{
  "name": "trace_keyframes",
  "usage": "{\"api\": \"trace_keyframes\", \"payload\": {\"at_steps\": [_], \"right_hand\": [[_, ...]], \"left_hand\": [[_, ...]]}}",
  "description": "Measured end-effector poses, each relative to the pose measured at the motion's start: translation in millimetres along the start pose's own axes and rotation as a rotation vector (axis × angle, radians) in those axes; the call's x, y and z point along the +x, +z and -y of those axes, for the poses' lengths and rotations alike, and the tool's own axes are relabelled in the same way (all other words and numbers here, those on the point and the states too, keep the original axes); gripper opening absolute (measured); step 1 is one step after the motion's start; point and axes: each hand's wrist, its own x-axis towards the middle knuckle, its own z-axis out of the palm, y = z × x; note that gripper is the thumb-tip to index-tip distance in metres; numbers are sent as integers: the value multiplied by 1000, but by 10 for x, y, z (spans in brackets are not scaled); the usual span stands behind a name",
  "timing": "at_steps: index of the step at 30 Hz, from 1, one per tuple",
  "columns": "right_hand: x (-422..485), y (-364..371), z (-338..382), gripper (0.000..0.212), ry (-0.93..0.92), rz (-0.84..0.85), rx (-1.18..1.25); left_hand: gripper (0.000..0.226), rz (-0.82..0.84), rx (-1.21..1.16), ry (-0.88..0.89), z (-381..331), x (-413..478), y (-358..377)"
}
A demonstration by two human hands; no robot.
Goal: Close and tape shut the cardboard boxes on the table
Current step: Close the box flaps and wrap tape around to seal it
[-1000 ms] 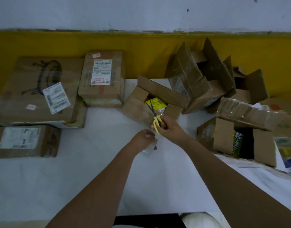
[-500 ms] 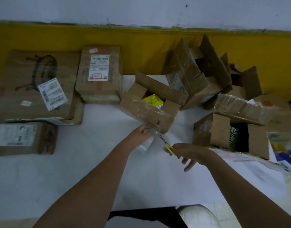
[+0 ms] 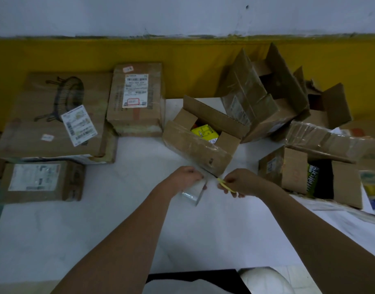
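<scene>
Bare forearms, bare hands [image 3: 186, 177] [image 3: 242, 183] — dark clothing [image 3: 190, 277] below.

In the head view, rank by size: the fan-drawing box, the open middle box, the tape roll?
1. fan-drawing box, clearly largest.
2. open middle box.
3. tape roll, smallest, partly hidden under the left hand.

Table [image 3: 80, 240] front free; closed boxes [image 3: 53, 115] left, open boxes [image 3: 293, 172] right.

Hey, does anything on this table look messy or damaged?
The open boxes at the right are heaped askew, flaps splayed, tape crumpled. The middle box gapes open, a yellow packet inside.
</scene>
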Motion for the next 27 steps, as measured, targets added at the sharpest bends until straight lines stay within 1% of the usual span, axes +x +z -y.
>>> {"api": "trace_keyframes", "payload": {"at_steps": [1, 2, 3, 5, 6, 7, 8, 9, 10, 13, 15, 17, 18, 19, 21, 22, 23, 24, 25, 26, 27], "right_hand": [[-14, 1, 4, 26, 10, 7, -9], [-35, 7, 3, 32, 32, 30, -15], [-62, 16, -1, 45, 57, 57, -39], [-118, 57, -27, 79, 103, 87, -127], [-133, 96, -50, 90, 123, 79, -205], [-143, 148, -70, 95, 138, 59, -315], [-142, 210, -89, 96, 144, 39, -436], [-136, 285, -105, 94, 146, 30, -521], [-132, 364, -119, 91, 150, 33, -546], [-154, 549, -70, 87, 156, 41, -474], [-175, 630, -4, 82, 138, -25, -537], [-197, 706, 64, 74, 106, -144, -576], [-203, 742, 98, 65, 111, -189, -575], [-233, 772, 149, 51, 117, -232, -574], [-282, 849, 222, 15, 133, -340, -610], [-302, 891, 254, 6, 115, -422, -603], [-305, 956, 291, 7, 66, -517, -573], [-322, 1034, 370, 9, -16, -581, -483], [-374, 1138, 500, 16, -108, -584, -324], [-455, 1250, 663, 24, -183, -529, -148], [-535, 1357, 841, 31, -217, -441, 5]], "left_hand": [[7, 17, -28, -9, -13, -46, -15], [8, 33, -52, -24, -12, -72, -31], [9, 32, -73, -32, -7, -103, -43], [13, -13, -38, -22, 38, -126, -58], [13, -51, -8, -17, 76, -118, -64], [11, -89, 9, -13, 111, -132, -66], [8, -122, 13, -2, 141, -169, -61], [7, -153, 9, 7, 172, -224, -53], [6, -180, 6, 10, 199, -294, -40], [7, -235, -25, 35, 271, -542, 5], [7, -273, -73, 42, 312, -715, 16], [9, -300, -116, 46, 376, -857, -5], [11, -303, -127, 51, 399, -928, -24], [11, -308, -142, 58, 416, -997, -45], [10, -334, -175, 66, 481, -1131, -103], [9, -348, -190, 62, 528, -1198, -138], [9, -357, -215, 55, 575, -1276, -166], [9, -354, -245, 47, 633, -1343, -202], [12, -346, -282, 38, 689, -1414, -235], [17, -344, -310, 23, 752, -1489, -269], [20, -349, -330, -3, 806, -1563, -310]]}}
